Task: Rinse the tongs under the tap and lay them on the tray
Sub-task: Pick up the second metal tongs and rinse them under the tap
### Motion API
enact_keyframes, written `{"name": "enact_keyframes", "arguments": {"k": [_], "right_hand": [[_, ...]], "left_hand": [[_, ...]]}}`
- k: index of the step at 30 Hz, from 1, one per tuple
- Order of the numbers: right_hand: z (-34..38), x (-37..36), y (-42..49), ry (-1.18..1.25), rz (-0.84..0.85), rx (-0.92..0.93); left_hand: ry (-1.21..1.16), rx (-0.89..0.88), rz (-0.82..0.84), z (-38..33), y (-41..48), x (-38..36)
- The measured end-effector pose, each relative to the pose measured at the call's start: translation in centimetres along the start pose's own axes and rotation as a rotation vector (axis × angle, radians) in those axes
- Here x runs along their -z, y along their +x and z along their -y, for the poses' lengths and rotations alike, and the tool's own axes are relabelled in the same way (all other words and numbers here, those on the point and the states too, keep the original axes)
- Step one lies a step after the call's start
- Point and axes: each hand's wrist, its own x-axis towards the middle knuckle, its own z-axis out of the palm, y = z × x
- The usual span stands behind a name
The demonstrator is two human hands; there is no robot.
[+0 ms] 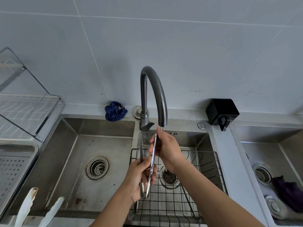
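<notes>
Both my hands hold the metal tongs (153, 158) upright under the spout of the dark curved tap (154, 89), above the middle basin. My left hand (139, 179) grips the hinge end low down. The tongs are spread apart. My right hand (168, 149) pinches the serrated right arm near its tip, just below the spout, where a thin stream of water shows. The left arm of the tongs rises toward the tap lever and looks wet. A grey perforated tray (11, 167) lies at the far left, beside the left basin.
A black wire basket (206, 163) sits in the middle basin under my hands. The left basin (98, 167) holds only its drain. Also here: a wire dish rack (24, 108), a blue cloth (115, 113), a black holder (222, 112), a purple cloth (287, 190) and two pale handles (26, 208).
</notes>
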Motion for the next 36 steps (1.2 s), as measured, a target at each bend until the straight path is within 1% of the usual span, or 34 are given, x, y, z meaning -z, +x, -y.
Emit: {"name": "enact_keyframes", "arguments": {"k": [4,6,8,10,11,12,14,15,17,18,20,22,23,24,25,26,28,29,31,34,36], "right_hand": [[-0.1,0.6,-0.6,0.307,0.154,0.022],[-0.5,0.6,-0.9,0.336,0.189,0.057],[-0.7,0.3,-0.9,0.237,0.113,0.107],[-0.7,0.0,-0.7,0.135,-0.037,0.128],[-0.5,0.0,-0.4,0.133,-0.101,0.1],[-0.4,0.0,-0.3,0.174,-0.13,0.059],[-0.7,0.3,-0.3,0.262,-0.067,0.025],[-1.1,0.4,-0.5,0.253,-0.017,0.036],[-1.9,0.6,-1.2,0.162,0.056,0.089],[-2.0,0.6,-1.3,0.1,0.056,0.107],[-1.5,0.6,-1.0,-0.118,-0.026,0.175],[-0.5,0.6,-0.4,-0.419,-0.153,0.264],[-0.1,0.8,0.0,-0.512,-0.225,0.295],[0.0,0.9,0.1,-0.553,-0.279,0.327],[-0.1,1.1,0.0,-0.57,-0.294,0.348],[-0.4,1.0,-0.3,-0.579,-0.27,0.355],[-1.7,0.9,-1.0,-0.591,-0.185,0.298],[-2.3,0.8,-1.3,-0.587,-0.179,0.27],[-2.7,0.8,-1.0,-0.566,-0.248,0.249],[-1.1,0.9,0.0,-0.588,-0.381,0.252],[-0.3,1.2,0.4,-0.499,-0.417,0.229]], "left_hand": [[0.046,-0.012,-0.009,-0.2,0.2,-0.5],[0.058,-0.041,-0.032,-0.3,0.2,-0.3],[0.085,-0.063,-0.053,-0.4,0.2,-0.3],[0.11,-0.065,-0.081,-0.2,0.1,-0.8],[0.119,-0.07,-0.093,-0.1,0.2,-1.1],[0.12,-0.076,-0.103,-0.1,0.2,-1.4],[0.082,-0.093,-0.119,-0.5,0.5,-1.8],[0.054,-0.101,-0.131,-0.8,0.6,-1.9],[0.018,-0.111,-0.169,-1.2,1.1,-1.9],[0.017,-0.117,-0.19,-1.3,1.2,-1.9],[0.025,-0.141,-0.24,-1.0,1.3,-1.8],[0.054,-0.193,-0.285,-0.7,1.2,-1.8],[0.087,-0.228,-0.298,-0.6,1.2,-1.8],[0.129,-0.266,-0.297,-0.5,1.2,-1.9],[0.166,-0.298,-0.288,-0.5,1.2,-2.0],[0.194,-0.321,-0.282,-0.5,1.3,-2.1],[0.243,-0.35,-0.304,-0.5,1.5,-2.2],[0.271,-0.362,-0.325,-0.5,1.6,-2.1],[0.322,-0.382,-0.326,-0.4,1.4,-2.1],[0.405,-0.408,-0.319,0.2,1.1,-2.3],[0.468,-0.476,-0.329,0.6,1.0,-2.5]]}}
